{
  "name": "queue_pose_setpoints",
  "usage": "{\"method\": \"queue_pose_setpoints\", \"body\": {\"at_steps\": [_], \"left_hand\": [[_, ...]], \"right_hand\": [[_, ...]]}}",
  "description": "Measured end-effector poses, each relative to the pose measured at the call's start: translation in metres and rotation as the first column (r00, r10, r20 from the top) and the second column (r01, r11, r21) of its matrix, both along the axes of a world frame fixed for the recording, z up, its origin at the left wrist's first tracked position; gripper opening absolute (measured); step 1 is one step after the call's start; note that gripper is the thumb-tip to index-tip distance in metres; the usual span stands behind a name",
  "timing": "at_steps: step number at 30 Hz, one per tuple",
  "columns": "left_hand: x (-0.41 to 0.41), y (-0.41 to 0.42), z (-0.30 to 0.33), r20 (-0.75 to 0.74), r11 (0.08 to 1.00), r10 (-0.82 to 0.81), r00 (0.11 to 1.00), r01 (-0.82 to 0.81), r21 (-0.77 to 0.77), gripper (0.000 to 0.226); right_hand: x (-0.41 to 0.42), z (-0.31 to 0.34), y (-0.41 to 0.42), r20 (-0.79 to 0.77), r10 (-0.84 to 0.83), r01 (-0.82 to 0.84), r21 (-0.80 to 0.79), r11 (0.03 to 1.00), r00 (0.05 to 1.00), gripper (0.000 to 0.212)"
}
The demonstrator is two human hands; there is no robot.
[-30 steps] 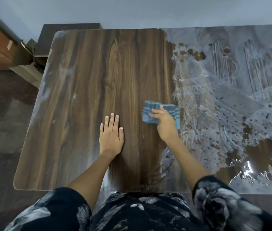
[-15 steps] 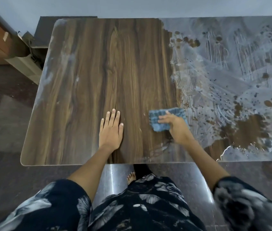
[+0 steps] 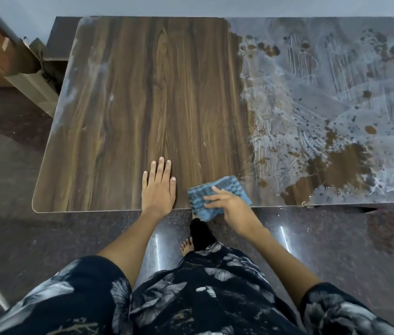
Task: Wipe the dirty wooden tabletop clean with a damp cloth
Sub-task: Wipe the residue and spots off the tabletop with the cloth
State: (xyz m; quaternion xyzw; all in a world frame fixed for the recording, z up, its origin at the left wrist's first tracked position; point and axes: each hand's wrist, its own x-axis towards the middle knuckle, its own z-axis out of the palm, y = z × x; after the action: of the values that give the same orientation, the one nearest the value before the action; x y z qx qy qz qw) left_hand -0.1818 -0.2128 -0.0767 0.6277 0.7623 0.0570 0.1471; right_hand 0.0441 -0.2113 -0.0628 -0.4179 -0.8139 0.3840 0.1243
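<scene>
Pressing down on a folded blue cloth, the right hand sits at the near edge of the wooden bench, fingers spread and lightly bent over the fabric, so this grip bears on the cloth from above. Part of the cloth hangs past the bench edge over the dark, glossy floor. The left hand lies flat on the bench just beside it, fingers straight and close together, holding nothing. Under and beyond both hands the left half of the wood shows clean grain, with a pale haze along its far left edge. The right half carries a whitish film, streaked and dotted with brown spots. Below, a bare foot shows beside dark floral clothing.
</scene>
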Motion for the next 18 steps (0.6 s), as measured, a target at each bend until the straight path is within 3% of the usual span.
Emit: {"method": "queue_pose_setpoints", "body": {"at_steps": [4,7,10,14,16,18], "left_hand": [[0.002,-0.008,0.001,0.004,1.000,-0.012,1.000,0.012,-0.023,0.051],[0.005,-0.014,0.001,-0.008,0.999,-0.016,1.000,0.015,-0.045,0.051],[0.011,-0.013,0.004,-0.015,0.998,0.001,1.000,-0.002,-0.066,0.049],[0.019,-0.008,0.011,-0.014,0.998,0.004,1.000,-0.005,-0.067,0.047],[0.022,-0.003,0.013,-0.011,0.998,-0.003,1.000,0.003,-0.060,0.047],[0.025,0.005,0.014,-0.006,0.998,-0.011,1.000,0.010,-0.054,0.046]], "right_hand": [[0.049,0.002,0.014,0.062,-0.155,0.155,-0.001,0.988,0.986,0.060],[0.063,0.002,0.041,-0.012,-0.393,0.393,0.001,0.919,0.919,0.043],[0.038,-0.004,0.060,-0.097,-0.476,0.480,0.031,0.877,0.874,0.028],[-0.005,0.003,0.049,0.097,-0.323,0.316,0.082,0.945,0.941,0.041],[-0.004,0.004,0.032,0.060,-0.168,0.166,0.035,0.985,0.984,0.047],[0.014,-0.001,0.017,0.012,-0.060,0.060,0.003,0.998,0.998,0.040]]}}
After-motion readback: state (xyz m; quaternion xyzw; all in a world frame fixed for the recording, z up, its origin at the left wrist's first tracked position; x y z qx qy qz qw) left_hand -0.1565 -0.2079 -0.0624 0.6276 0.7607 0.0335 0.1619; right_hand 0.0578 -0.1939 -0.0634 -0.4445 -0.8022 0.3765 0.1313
